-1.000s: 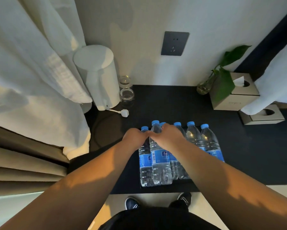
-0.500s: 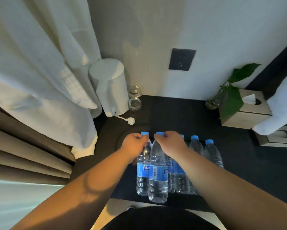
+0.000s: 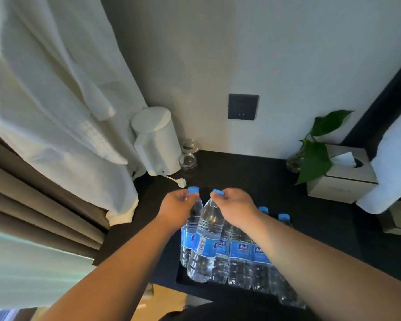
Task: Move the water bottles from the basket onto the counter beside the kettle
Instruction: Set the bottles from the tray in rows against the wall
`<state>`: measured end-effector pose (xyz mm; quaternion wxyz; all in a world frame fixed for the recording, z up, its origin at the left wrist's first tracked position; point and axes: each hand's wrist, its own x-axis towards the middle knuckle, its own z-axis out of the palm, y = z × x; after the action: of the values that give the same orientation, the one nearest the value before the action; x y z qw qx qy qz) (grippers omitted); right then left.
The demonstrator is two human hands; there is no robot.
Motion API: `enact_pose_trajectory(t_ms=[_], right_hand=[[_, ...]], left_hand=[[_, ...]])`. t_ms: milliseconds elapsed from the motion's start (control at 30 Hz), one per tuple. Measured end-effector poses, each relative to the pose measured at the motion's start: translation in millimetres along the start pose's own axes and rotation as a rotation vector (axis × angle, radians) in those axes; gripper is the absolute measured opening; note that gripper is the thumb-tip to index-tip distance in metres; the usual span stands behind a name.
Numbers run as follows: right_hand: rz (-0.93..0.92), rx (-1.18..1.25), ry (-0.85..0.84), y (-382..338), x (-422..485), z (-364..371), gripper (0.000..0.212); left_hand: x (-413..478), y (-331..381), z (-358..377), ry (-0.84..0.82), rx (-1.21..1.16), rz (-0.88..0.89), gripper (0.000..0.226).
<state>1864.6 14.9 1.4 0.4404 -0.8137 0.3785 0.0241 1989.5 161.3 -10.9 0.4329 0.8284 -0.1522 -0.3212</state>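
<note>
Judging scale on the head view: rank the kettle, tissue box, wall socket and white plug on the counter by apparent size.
1. white kettle and tissue box: they look about alike, so I won't rank them
2. wall socket
3. white plug, smallest

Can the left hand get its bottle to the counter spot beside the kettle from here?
Probably yes: the left hand grips its bottle by the neck, and bare counter lies between it and the kettle. Only the white plug and a glass jar sit near.

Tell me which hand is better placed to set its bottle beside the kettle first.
Left. The left hand grips its bottle by the neck, nearer the kettle, with bare counter between. The right hand, holding a second bottle, is farther away.
</note>
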Motion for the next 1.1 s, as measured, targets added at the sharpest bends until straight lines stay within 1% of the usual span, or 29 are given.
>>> enact_pose_trajectory(t_ms=[67, 133, 167, 267, 367, 400, 500, 567, 667, 733, 833, 933, 1033, 1100], right_hand=[[-0.027, -0.031, 0.005, 1, 2, -8, 0.047], [-0.054, -0.024, 0.016, 2, 6, -16, 0.046], [-0.067, -0.016, 0.024, 1, 7, -19, 0.045], [-0.116, 0.012, 0.056, -1, 10, -27, 0.045], [-0.163, 0.02, 0.09, -5, 14, -37, 0.043], [-0.169, 0.024, 0.099, -7, 15, -40, 0.042], [-0.147, 0.031, 0.127, -13, 20, -50, 0.04], [-0.125, 0.048, 0.149, -20, 24, -56, 0.04], [-0.159, 0.064, 0.219, -29, 29, -60, 0.04], [-0.178, 0.095, 0.261, -36, 33, -61, 0.036], [-0.182, 0.019, 0.312, -47, 43, -65, 0.028], [-0.167, 0.003, 0.335, -53, 54, -67, 0.017], [-0.159, 0.063, 0.382, -56, 66, -65, 0.015], [-0.148, 0.076, 0.412, -57, 76, -62, 0.01]], left_hand=[[-4, 6, 2, 0.053, -0.015, 0.005, 0.025], [-6, 13, 4, 0.096, -0.003, 0.033, 0.03], [-7, 16, 4, 0.101, 0.013, 0.056, 0.031], [-6, 29, 5, 0.087, 0.034, 0.113, 0.02], [3, 42, 3, 0.067, 0.063, 0.155, 0.02], [7, 45, 2, 0.066, 0.065, 0.167, 0.023], [21, 55, -1, 0.059, 0.052, 0.188, 0.043], [30, 63, -3, 0.044, 0.034, 0.211, 0.045], [44, 72, -7, 0.069, 0.057, 0.3, 0.04], [54, 78, -10, 0.06, 0.071, 0.351, 0.03], [72, 85, -13, 0.044, 0.084, 0.406, 0.022], [92, 88, -15, 0.064, 0.099, 0.46, 0.02], [111, 90, -15, 0.048, 0.112, 0.475, 0.015], [122, 93, -14, 0.017, 0.107, 0.461, 0.021]])
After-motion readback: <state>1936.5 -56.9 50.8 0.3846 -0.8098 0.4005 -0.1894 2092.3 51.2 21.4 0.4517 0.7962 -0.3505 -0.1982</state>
